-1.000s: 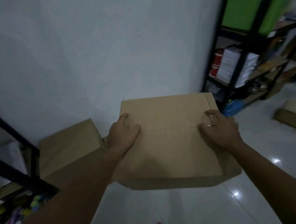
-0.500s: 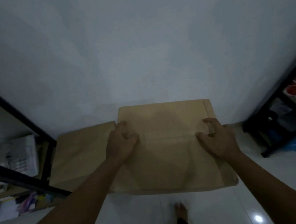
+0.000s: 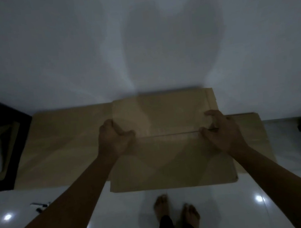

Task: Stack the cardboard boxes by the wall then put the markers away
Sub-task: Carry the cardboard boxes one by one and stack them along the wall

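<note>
The cardboard box (image 3: 170, 149) is held over two lower boxes (image 3: 65, 145) by the wall (image 3: 64, 48). Left hand (image 3: 114, 138) and right hand (image 3: 220, 130) clasp its top edges, fingers curled. Best lowered level, square to the wall, corners aligned before letting go.

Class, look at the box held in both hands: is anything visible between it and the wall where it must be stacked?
Nothing visible. The held box sits over two boxes already along the wall.
</note>
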